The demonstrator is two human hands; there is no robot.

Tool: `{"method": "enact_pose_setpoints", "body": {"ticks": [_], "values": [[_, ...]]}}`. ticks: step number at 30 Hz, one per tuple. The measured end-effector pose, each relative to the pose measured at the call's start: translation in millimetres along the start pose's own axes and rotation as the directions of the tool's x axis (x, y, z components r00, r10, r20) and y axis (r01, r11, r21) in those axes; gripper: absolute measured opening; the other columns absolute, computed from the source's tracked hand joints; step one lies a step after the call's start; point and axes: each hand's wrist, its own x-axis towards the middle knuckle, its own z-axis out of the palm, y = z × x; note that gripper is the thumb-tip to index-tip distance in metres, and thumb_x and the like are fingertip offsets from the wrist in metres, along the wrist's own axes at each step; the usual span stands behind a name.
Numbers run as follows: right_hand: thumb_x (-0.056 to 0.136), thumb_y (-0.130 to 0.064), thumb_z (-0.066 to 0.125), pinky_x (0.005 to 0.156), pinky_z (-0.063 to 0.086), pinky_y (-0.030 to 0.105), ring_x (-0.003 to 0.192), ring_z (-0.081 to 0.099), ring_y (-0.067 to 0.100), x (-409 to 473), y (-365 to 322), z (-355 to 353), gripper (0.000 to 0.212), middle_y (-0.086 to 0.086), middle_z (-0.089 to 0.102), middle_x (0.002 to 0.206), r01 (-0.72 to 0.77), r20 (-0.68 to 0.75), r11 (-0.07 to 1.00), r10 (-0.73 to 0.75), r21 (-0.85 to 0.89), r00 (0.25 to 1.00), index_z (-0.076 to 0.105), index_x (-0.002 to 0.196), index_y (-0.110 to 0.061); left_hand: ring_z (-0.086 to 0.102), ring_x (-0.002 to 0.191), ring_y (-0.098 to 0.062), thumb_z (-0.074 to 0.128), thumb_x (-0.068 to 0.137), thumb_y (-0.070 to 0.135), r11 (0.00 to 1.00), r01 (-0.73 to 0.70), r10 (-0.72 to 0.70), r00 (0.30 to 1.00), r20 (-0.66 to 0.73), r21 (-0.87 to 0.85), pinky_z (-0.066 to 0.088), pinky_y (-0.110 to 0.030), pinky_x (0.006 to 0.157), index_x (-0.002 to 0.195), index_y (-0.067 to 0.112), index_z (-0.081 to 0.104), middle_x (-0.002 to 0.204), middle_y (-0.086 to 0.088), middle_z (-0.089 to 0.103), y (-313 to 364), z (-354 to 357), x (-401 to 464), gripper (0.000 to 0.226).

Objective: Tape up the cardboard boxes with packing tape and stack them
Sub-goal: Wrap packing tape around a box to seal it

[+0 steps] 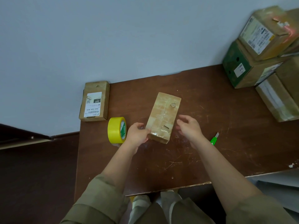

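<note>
While the taped cardboard box lies flat mid-surface, the left hand pinches its near-left corner and the right hand hovers released beside it; a yellow tape roll stands just left

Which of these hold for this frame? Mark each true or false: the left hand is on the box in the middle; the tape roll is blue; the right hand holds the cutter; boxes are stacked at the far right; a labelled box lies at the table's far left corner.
1. The left hand is on the middle box. True: it holds the near left corner.
2. The tape roll is blue. False: it is yellow.
3. The right hand holds the cutter. False: the green cutter lies on the table.
4. Boxes are stacked at the far right. True.
5. A labelled box lies at the far left corner. True.
</note>
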Motion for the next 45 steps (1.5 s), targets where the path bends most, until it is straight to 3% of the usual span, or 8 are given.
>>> {"method": "enact_pose_setpoints", "body": {"ticks": [3,13,22,26,30,35,38,45], "values": [[0.101,-0.013,0.05,0.043,0.044,0.02,0.052,0.053,0.008,-4.7,-5.7,2.8,0.023,-0.003,0.064,0.095,0.086,-0.161,0.996,-0.085,-0.005,0.983,0.06,0.119,-0.022,0.066,0.075,-0.017,0.057,0.097,0.004,0.988,-0.126,0.117,0.989,-0.089,-0.093,0.056,-0.018,0.058,0.121,0.004,0.058,0.103,-0.008,0.062,5.4,-14.4,-7.6,0.024],[0.099,-0.004,0.053,0.075,0.056,0.019,0.082,0.066,0.008,-49.6,-39.6,61.3,0.021,0.0,0.071,0.091,0.31,-0.108,0.944,-0.299,0.112,0.948,0.067,0.096,-0.02,0.057,0.053,-0.012,0.053,0.094,-0.001,0.894,-0.392,0.273,0.86,-0.431,-0.217,0.044,-0.016,0.045,0.094,0.018,0.062,0.09,-0.003,0.06,13.8,-98.1,2.4,0.02],[0.095,-0.033,0.067,0.065,0.046,0.021,0.077,0.058,0.008,-63.7,-6.9,193.2,0.027,-0.004,0.064,0.09,0.147,0.099,0.976,-0.132,-0.16,0.986,0.069,0.112,-0.013,0.058,0.065,-0.018,0.052,0.095,-0.002,1.0,0.004,-0.003,0.999,0.035,-0.012,0.053,-0.022,0.057,0.095,0.013,0.062,0.097,-0.01,0.064,-42.2,-199.6,24.9,0.017],[0.089,-0.028,0.075,0.081,0.053,0.032,0.097,0.068,0.021,-61.9,8.6,225.9,0.036,0.008,0.071,0.107,0.085,0.057,0.988,-0.078,-0.129,0.995,0.068,0.115,-0.005,0.058,0.068,-0.016,0.057,0.095,0.002,0.996,-0.025,0.019,0.997,0.073,0.087,0.053,-0.023,0.064,0.1,0.01,0.062,0.096,-0.009,0.064,-65.9,-217.7,32.6,0.01],[0.082,-0.018,0.082,0.057,0.048,0.012,0.076,0.063,0.011,-53.6,20.4,237.7,0.026,0.006,0.07,0.095,0.052,0.032,0.999,-0.052,0.004,0.998,0.067,0.102,-0.012,0.06,0.085,-0.018,0.065,0.091,0.005,0.974,-0.106,0.076,0.986,0.149,0.202,0.05,-0.029,0.075,0.114,0.008,0.06,0.105,-0.011,0.066,-90.8,-206.3,45.0,0.024],[0.075,-0.005,0.085,0.086,0.058,0.033,0.096,0.072,0.022,-46.6,32.5,249.8,0.036,0.008,0.076,0.1,0.063,0.111,0.994,-0.072,0.087,0.991,0.066,0.104,-0.013,0.058,0.116,-0.021,0.068,0.088,0.008,0.889,-0.295,0.225,0.947,0.229,0.349,0.045,-0.029,0.097,0.134,0.008,0.053,0.125,-0.011,0.06,-99.9,-187.0,74.0,0.048],[0.076,-0.003,0.082,0.077,0.058,0.023,0.081,0.071,0.009,-50.4,35.4,243.3,0.032,-0.002,0.076,0.087,0.069,0.12,0.987,-0.087,0.147,0.989,0.066,0.101,-0.014,0.045,0.125,-0.03,0.069,0.089,0.022,0.794,-0.328,0.221,0.94,0.259,0.511,0.037,-0.036,0.105,0.141,0.021,0.049,0.132,-0.011,0.048,-102.3,-168.3,86.8,0.055],[0.066,-0.02,0.087,0.085,0.058,0.034,0.091,0.072,0.02,-58.3,31.9,231.4,0.048,0.012,0.076,0.102,0.064,0.162,0.98,-0.096,0.191,0.982,0.068,0.109,-0.007,0.037,0.122,-0.029,0.069,0.09,0.032,0.76,-0.351,0.199,0.927,0.317,0.547,0.033,-0.037,0.103,0.122,0.025,0.063,0.129,-0.003,0.044,-109.9,-159.3,97.3,0.034]]}}
